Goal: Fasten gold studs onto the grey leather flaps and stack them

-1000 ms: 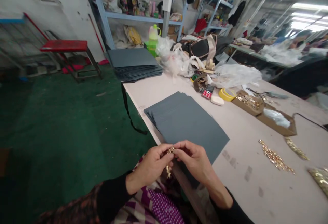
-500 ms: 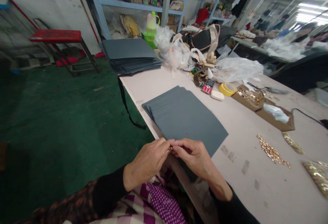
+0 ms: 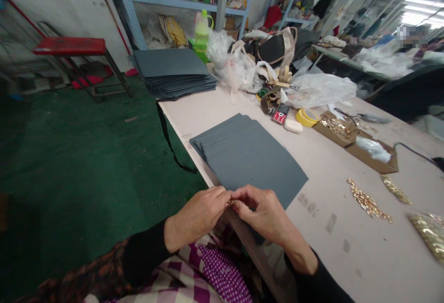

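Close together at the table's near edge, my left hand (image 3: 203, 213) and my right hand (image 3: 265, 213) pinch a small gold-coloured metal piece (image 3: 230, 202) between their fingertips. Most of the piece is hidden by the fingers, so its exact kind does not show. Just beyond the hands lies a fanned stack of dark grey sheets (image 3: 253, 155), its near corner by my fingers. To the right, a loose pile of small gold metal pieces (image 3: 368, 203) lies on the table (image 3: 333, 252). A thicker stack of grey sheets (image 3: 173, 69) sits at the far left corner.
Cardboard boxes (image 3: 373, 152) hold gold pieces and a plastic bag. Nearby are yellow tape (image 3: 307, 117), a red-and-black device (image 3: 280, 114) and a bag of gold parts (image 3: 428, 233). Plastic bags (image 3: 239, 69) and a green bottle (image 3: 201, 34) stand behind. A red stool (image 3: 71, 46) is on the floor.
The view has shifted slightly. Both hands stay together at the table edge, with the fingers moving only a little around the small gold piece.
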A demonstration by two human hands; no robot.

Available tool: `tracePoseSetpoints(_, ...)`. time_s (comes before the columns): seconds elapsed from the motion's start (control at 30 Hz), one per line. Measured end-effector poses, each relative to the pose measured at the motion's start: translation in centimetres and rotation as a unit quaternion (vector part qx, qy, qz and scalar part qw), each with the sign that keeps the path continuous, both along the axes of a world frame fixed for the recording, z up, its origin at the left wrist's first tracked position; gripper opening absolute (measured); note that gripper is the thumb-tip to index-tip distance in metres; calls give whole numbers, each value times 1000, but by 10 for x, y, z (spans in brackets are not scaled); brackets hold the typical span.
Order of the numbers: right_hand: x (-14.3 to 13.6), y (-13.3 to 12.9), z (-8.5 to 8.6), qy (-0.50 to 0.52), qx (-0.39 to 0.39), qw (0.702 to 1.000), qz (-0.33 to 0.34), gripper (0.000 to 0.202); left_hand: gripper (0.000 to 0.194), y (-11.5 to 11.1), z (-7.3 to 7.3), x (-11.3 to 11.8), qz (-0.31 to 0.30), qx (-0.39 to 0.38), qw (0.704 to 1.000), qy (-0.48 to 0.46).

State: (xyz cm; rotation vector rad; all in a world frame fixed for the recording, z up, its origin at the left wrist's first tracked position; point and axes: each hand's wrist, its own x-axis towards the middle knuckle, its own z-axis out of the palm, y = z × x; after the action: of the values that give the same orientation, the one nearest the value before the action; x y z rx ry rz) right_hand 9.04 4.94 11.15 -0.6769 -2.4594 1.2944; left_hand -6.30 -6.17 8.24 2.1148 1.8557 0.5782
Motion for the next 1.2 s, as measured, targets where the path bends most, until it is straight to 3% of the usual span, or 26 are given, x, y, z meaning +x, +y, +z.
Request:
tracePoseSetpoints(0.33,-3,-9,-5,25,50,998,-21,21,22,-1,-6,4,12,11,999,-27)
tracePoseSetpoints(0.47,-6,-16,-7,62,95,992,-54,16,26,-2,-3,11,61,18,989,-133)
tracePoseSetpoints(0.57,-4,-6,-12,64,104,990,-72,15,20,-6,-2,17,123,9,953,-275)
tracePoseSetpoints(0.7,4,24,-25,52,190,975,-105,20,23,-13,-12,15,252,-37,859,-444)
tracePoseSetpoints(0.83,10,40,-29,33,240,961,-134,22,34,-19,-21,11,283,-49,804,-521)
tracePoseSetpoints(0.97,18,27,-19,-14,135,983,-121,19,33,-22,-17,15,232,-52,764,-600)
tracePoseSetpoints(1.07,28,13,-18,-33,-29,990,-136,19,34,-24,-10,21,221,-35,737,-638)
tracePoseSetpoints(1.2,37,8,-26,-3,-273,945,-182,33,39,-24,-3,28,193,-72,741,-640)
